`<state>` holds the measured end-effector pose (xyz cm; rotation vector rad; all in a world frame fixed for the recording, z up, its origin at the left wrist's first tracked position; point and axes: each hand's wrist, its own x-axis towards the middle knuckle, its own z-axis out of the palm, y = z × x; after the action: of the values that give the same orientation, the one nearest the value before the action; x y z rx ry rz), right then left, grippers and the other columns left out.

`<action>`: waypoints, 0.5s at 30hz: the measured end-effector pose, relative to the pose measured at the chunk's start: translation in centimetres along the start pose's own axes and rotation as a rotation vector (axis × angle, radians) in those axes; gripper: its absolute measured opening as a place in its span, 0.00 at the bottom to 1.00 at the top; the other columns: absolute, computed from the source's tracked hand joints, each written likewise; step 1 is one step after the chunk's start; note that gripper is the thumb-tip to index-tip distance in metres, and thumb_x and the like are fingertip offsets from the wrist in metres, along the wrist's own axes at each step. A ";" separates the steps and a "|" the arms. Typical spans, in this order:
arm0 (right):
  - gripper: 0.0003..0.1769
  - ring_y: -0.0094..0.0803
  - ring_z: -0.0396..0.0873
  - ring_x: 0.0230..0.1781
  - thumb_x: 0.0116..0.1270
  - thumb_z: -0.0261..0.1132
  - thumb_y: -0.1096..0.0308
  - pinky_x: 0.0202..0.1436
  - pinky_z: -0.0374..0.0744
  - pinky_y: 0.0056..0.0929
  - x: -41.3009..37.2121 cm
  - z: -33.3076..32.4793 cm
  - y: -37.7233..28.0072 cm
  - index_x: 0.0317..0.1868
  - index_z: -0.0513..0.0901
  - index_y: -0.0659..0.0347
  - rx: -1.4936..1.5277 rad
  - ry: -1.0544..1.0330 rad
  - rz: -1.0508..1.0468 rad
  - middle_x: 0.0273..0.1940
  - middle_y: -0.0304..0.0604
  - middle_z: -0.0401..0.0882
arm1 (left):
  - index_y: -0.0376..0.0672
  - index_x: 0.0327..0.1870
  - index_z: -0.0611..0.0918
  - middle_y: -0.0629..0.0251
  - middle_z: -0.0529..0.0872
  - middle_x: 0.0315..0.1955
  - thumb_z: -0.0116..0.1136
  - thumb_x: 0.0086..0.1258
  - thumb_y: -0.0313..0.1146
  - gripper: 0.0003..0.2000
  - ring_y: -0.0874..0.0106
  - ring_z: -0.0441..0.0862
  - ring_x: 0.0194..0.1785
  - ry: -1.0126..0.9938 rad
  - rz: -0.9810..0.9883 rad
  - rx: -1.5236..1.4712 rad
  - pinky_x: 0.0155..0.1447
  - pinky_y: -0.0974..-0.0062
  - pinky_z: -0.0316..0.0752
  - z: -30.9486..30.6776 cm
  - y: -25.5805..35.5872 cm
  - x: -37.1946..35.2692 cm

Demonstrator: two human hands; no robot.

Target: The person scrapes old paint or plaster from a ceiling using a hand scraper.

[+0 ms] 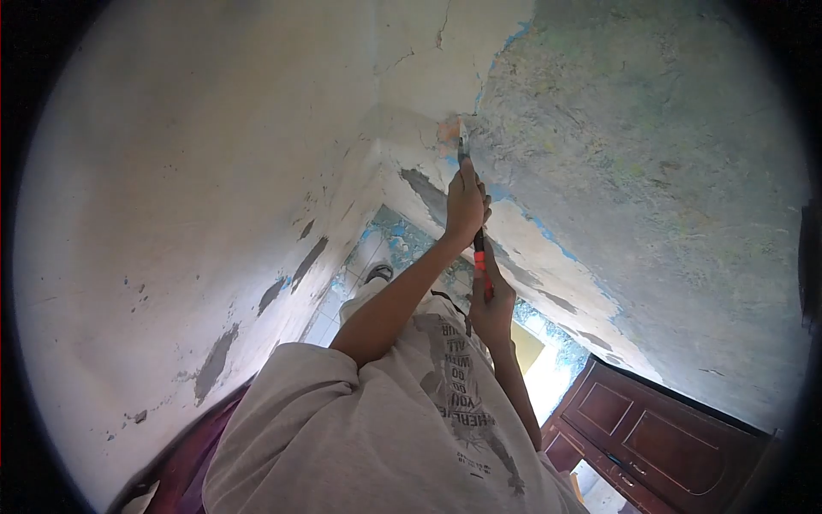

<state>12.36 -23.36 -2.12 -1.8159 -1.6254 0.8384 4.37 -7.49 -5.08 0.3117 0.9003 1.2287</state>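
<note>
Both my hands grip one long-handled scraper [479, 242], its handle black and red and its pale metal head up against the wall. My left hand [465, 206] is wrapped round the shaft just below the head. Lower down, my right hand [493, 310] closes round the red part of the handle. The scraper's head meets the wall beside a small orange-brown bare patch [448, 130]. Right of it spreads a rough grey-green stripped area [634, 163], edged with blue paint; cream paint [419, 77] covers the wall to the left.
A second cream wall [197, 171] with grey chipped spots stands at the left, meeting the worked wall in a corner. Blue and white paint flakes [398, 236] lie on the tiled floor near my shoe [378, 272]. Dark brown wooden furniture [659, 428] stands at the lower right.
</note>
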 end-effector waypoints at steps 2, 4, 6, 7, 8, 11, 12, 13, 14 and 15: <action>0.29 0.22 0.74 0.26 0.78 0.54 0.72 0.34 0.82 0.27 -0.1 0.4 0.7 0.78 0.64 0.56 0.079 0.018 0.006 0.31 0.42 0.76 | 0.50 0.29 0.65 0.77 0.62 0.17 0.41 0.82 0.58 0.23 0.82 0.59 0.15 0.041 -0.015 -0.005 0.17 0.79 0.53 0.5 -0.3 0.1; 0.29 0.21 0.72 0.24 0.78 0.54 0.71 0.31 0.80 0.28 -0.8 0.9 2.0 0.78 0.65 0.56 0.131 0.073 -0.054 0.29 0.41 0.75 | 0.51 0.30 0.65 0.78 0.61 0.16 0.42 0.81 0.59 0.23 0.82 0.58 0.15 -0.017 -0.007 0.008 0.17 0.79 0.53 0.6 -0.7 -0.7; 0.29 0.25 0.71 0.23 0.77 0.55 0.72 0.29 0.76 0.30 -0.5 0.7 1.6 0.77 0.67 0.57 0.119 0.094 -0.089 0.29 0.44 0.77 | 0.52 0.31 0.65 0.79 0.59 0.15 0.44 0.81 0.59 0.22 0.81 0.58 0.14 -0.038 -0.015 0.008 0.17 0.78 0.52 0.6 -0.8 -0.5; 0.29 0.29 0.71 0.22 0.76 0.56 0.73 0.29 0.74 0.31 -0.2 0.7 0.1 0.76 0.68 0.57 0.087 0.094 -0.082 0.30 0.48 0.78 | 0.51 0.31 0.65 0.79 0.59 0.15 0.44 0.81 0.58 0.22 0.81 0.57 0.14 0.026 -0.008 0.004 0.16 0.78 0.51 0.4 -0.3 0.0; 0.28 0.33 0.72 0.22 0.75 0.57 0.74 0.28 0.73 0.33 -0.1 0.8 -0.8 0.75 0.69 0.58 0.055 0.093 -0.072 0.31 0.52 0.80 | 0.51 0.31 0.65 0.79 0.59 0.15 0.44 0.81 0.58 0.22 0.81 0.57 0.14 -0.003 -0.007 -0.003 0.16 0.78 0.51 0.2 -0.1 0.3; 0.29 0.32 0.74 0.23 0.74 0.58 0.76 0.28 0.72 0.31 -0.7 0.9 0.4 0.75 0.69 0.61 0.115 0.105 -0.039 0.31 0.52 0.81 | 0.51 0.31 0.65 0.77 0.59 0.15 0.43 0.82 0.57 0.22 0.81 0.57 0.14 -0.003 -0.006 0.001 0.15 0.78 0.50 0.2 -0.4 0.1; 0.29 0.32 0.74 0.23 0.74 0.58 0.77 0.28 0.72 0.31 -0.7 0.7 0.7 0.74 0.69 0.61 0.155 0.099 -0.011 0.31 0.52 0.81 | 0.51 0.31 0.65 0.77 0.59 0.16 0.42 0.82 0.58 0.22 0.81 0.57 0.14 -0.022 -0.009 0.016 0.15 0.78 0.52 0.4 -0.6 -0.2; 0.29 0.32 0.74 0.23 0.74 0.58 0.77 0.28 0.72 0.31 -0.6 0.7 0.7 0.74 0.70 0.61 0.158 0.099 -0.018 0.31 0.52 0.81 | 0.50 0.30 0.65 0.77 0.60 0.16 0.41 0.82 0.58 0.23 0.81 0.58 0.14 -0.041 -0.010 0.025 0.16 0.78 0.53 0.7 -0.8 -0.7; 0.29 0.32 0.74 0.23 0.74 0.59 0.76 0.28 0.72 0.32 -0.6 0.4 0.8 0.74 0.70 0.61 0.156 0.095 -0.026 0.31 0.52 0.82 | 0.50 0.30 0.64 0.77 0.60 0.16 0.39 0.82 0.58 0.23 0.81 0.59 0.14 -0.057 -0.009 0.029 0.16 0.78 0.54 1.0 -0.9 -0.8; 0.29 0.32 0.75 0.23 0.74 0.59 0.76 0.28 0.72 0.32 -0.6 0.1 1.0 0.74 0.70 0.61 0.154 0.090 -0.031 0.31 0.52 0.82 | 0.51 0.29 0.65 0.77 0.58 0.15 0.42 0.82 0.59 0.23 0.81 0.56 0.14 0.021 0.000 0.024 0.15 0.78 0.50 1.5 -0.4 -0.7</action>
<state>12.83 -24.05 -2.90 -1.6933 -1.4869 0.8325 5.68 -7.89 -4.11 0.3184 0.9342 1.2241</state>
